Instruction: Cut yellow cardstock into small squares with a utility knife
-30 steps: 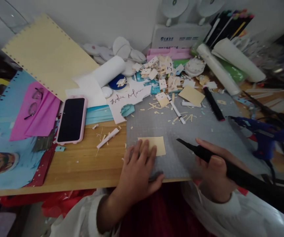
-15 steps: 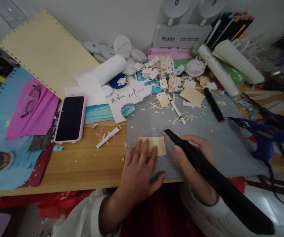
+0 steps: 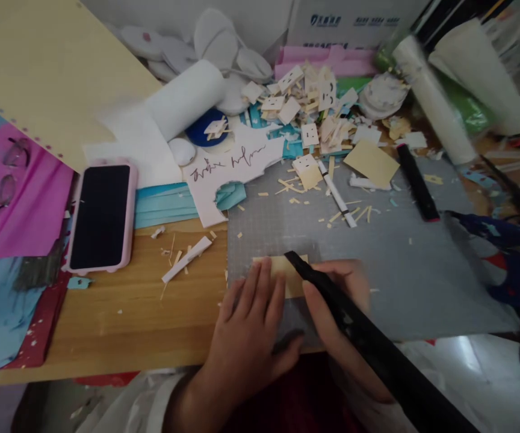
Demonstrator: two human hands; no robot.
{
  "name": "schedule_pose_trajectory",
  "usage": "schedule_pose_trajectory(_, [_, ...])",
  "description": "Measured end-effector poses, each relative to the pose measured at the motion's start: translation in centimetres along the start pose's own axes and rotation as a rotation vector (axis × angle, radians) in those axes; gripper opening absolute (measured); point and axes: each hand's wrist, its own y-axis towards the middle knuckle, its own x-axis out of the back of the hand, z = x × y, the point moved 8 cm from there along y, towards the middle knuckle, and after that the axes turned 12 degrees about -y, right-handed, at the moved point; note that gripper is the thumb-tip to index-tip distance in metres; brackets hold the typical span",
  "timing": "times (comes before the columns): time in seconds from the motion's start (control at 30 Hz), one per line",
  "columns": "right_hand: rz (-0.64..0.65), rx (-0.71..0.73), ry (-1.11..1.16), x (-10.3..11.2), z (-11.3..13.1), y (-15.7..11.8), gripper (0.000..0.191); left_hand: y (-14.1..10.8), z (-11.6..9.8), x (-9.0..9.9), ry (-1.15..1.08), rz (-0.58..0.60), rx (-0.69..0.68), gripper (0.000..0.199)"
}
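A small pale yellow piece of card [image 3: 294, 281] lies on the grey cutting mat [image 3: 404, 294] near the front edge. My left hand [image 3: 251, 337] is flat on the card's left part, fingers stretched out and pressing it down. In my right hand [image 3: 341, 300] is a long black craft knife [image 3: 354, 325], its slanted tip over the upper right part of the card. Whether the tip touches the card I cannot tell. Between thumb and fingers the knife is gripped, its rear end reaching toward me at the lower right.
Small paper faces [image 3: 309, 135] and yellow offcuts are heaped behind. A white marker [image 3: 336, 195], a black marker [image 3: 417, 180] and a yellow sheet [image 3: 372, 163] lie on the mat. A phone [image 3: 102, 216] sits left; a blue glue gun [image 3: 513, 252] is at the right.
My right hand has brought the knife left, so its tip is now over the card instead of beyond its right edge. My left hand stays on the card; the view has moved closer.
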Motion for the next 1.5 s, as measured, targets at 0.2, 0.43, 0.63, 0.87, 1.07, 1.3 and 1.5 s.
schedule_pose_trajectory(0.2, [0.055, 0.002, -0.081, -0.2, -1.1, -1.4, 0.032, 0.2, 0.7, 0.5, -0.068, 0.016, -0.006, 0.067])
schedule_pose_trajectory(0.43, [0.102, 0.072, -0.076, -0.6, -0.2, -0.9, 0.035, 0.4, 0.6, 0.6, -0.076, 0.016, -0.003, 0.059])
schedule_pose_trajectory(0.63, [0.103, 0.064, -0.14, -0.6, 0.3, -0.4, 0.028, 0.5, 0.6, 0.4, -0.073, 0.037, -0.009, 0.059])
schedule_pose_trajectory(0.87, [0.126, 0.098, -0.124, -0.7, 0.5, -0.3, 0.032, 0.4, 0.6, 0.3, -0.064, 0.049, -0.01, 0.06])
schedule_pose_trajectory(1.07, [0.163, 0.06, -0.111, -0.9, 0.2, -0.2, 0.023, 0.5, 0.6, 0.4, -0.061, 0.039, -0.005, 0.06])
schedule_pose_trajectory(1.3, [0.08, 0.173, -0.207, -0.6, 1.6, 0.2, 0.03, 0.4, 0.6, 0.3, -0.056, 0.037, -0.015, 0.06])
schedule_pose_trajectory(1.5, [0.152, 0.205, -0.268, -1.3, 1.8, 0.2, 0.018, 0.5, 0.5, 0.4, -0.063, 0.02, -0.019, 0.059])
